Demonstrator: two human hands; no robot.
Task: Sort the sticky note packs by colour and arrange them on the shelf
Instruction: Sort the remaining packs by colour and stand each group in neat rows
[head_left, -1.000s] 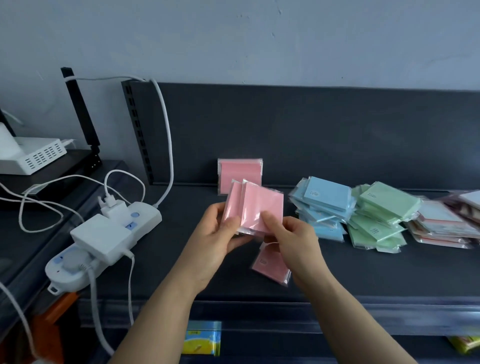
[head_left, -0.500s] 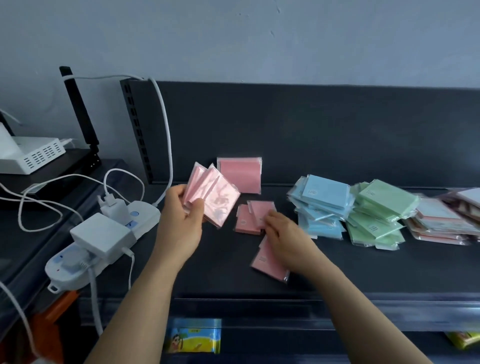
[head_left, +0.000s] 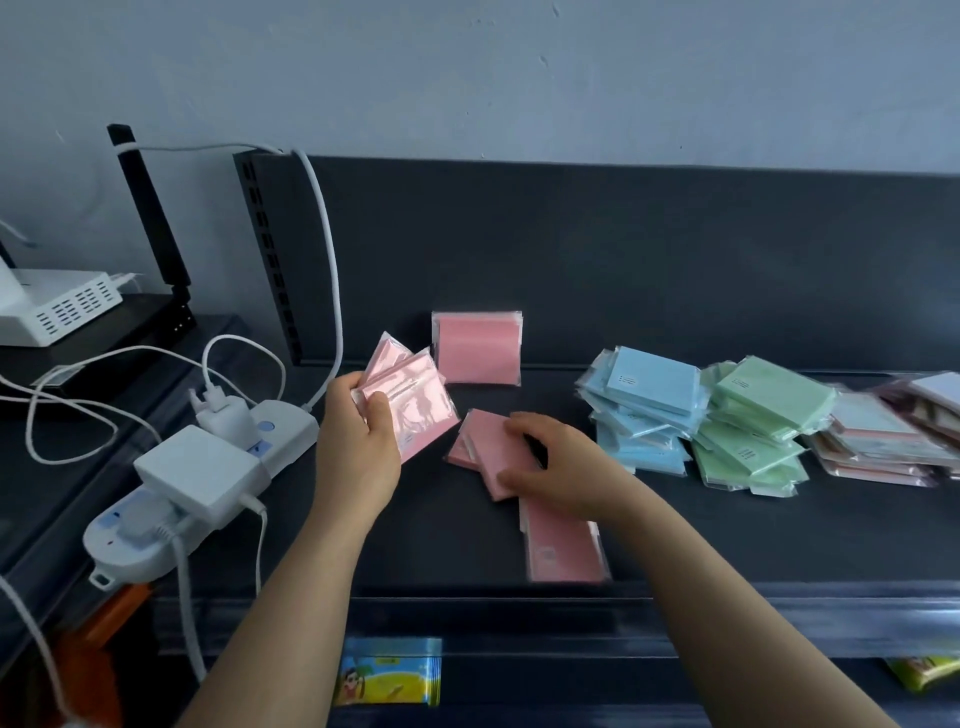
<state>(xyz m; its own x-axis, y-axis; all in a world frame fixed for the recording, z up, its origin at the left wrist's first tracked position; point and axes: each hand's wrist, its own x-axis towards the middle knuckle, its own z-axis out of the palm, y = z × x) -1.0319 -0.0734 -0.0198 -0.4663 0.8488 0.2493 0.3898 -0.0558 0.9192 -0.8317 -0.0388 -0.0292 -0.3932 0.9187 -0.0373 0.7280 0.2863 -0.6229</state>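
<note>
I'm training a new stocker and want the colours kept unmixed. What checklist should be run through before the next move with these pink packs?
1. Left hand grips the fanned pink packs: ok.
2. Right hand has fingers and thumb curled round the loose pink packs: ok.
3. Only pink under the right hand: ok.
4. Front pink pack fully on the shelf: cannot tell, blurred.
5. Blue pile and green pile each single-coloured: ok.
6. Rightmost pile sorted: cannot tell.
</note>
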